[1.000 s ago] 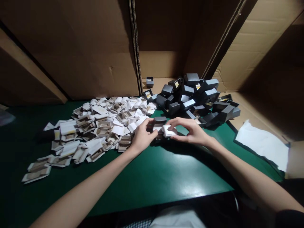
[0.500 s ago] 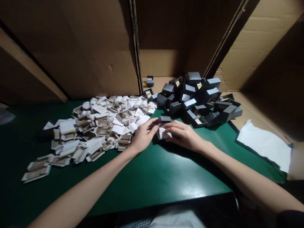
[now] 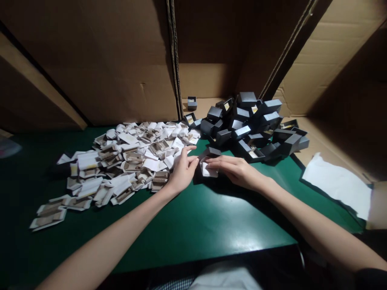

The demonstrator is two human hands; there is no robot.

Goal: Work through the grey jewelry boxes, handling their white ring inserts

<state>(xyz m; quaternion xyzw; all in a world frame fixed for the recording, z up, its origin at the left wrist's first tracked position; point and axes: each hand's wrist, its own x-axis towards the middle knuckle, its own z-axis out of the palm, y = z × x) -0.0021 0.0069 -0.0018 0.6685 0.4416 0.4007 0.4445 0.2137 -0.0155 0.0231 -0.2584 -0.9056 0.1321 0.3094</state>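
A small black box (image 3: 211, 152) with a white insert (image 3: 209, 170) in it sits on the green table (image 3: 193, 217), between my hands. My left hand (image 3: 181, 170) rests against the box's left side with its fingers stretched out and the index finger raised. My right hand (image 3: 237, 169) lies over the box from the right, fingers flat and together on the insert. Neither hand visibly grips anything. A heap of white and tan card inserts (image 3: 127, 159) lies just left of my left hand. A pile of small black boxes (image 3: 250, 123) is stacked behind my right hand.
Brown cardboard walls (image 3: 121, 60) close in the back and right of the table. One black box (image 3: 191, 103) stands alone at the back. A white sheet of paper (image 3: 337, 186) lies at the right edge. Loose inserts (image 3: 48, 217) trail toward the front left.
My hands brought the box and white insert down from a lifted pinch onto the table. My right fingers have flattened onto the insert and my left fingers have spread.
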